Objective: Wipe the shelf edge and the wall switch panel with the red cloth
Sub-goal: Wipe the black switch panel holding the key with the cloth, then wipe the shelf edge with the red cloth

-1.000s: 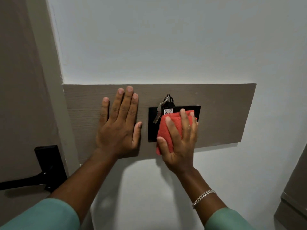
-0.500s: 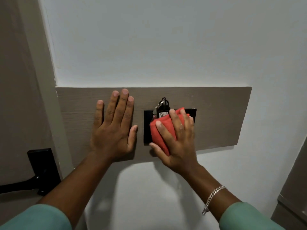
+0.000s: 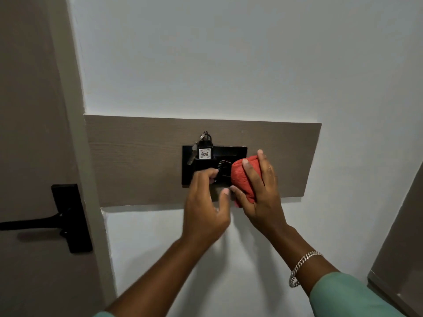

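A black wall switch panel [image 3: 231, 150] is set in a brown wooden board [image 3: 137, 161] on the white wall. A key tag with keys [image 3: 204, 152] sticks out of the panel's top left. My right hand [image 3: 258, 193] grips the folded red cloth [image 3: 243, 177] and presses it against the panel's right end. My left hand [image 3: 206, 202] is over the panel's lower middle, fingers curled, fingertips touching the panel near a round dial [image 3: 223, 167]; it is blurred. The panel's lower edge is hidden behind both hands.
A door with a black lever handle [image 3: 57, 219] and its frame stand at the left. A brown cabinet edge [image 3: 398, 259] comes in at the lower right. White wall surrounds the board above and below.
My left hand left the flat spot on the board and moved right onto the panel, fingers curling. My right hand slid the red cloth to the panel's right end, uncovering the dial.
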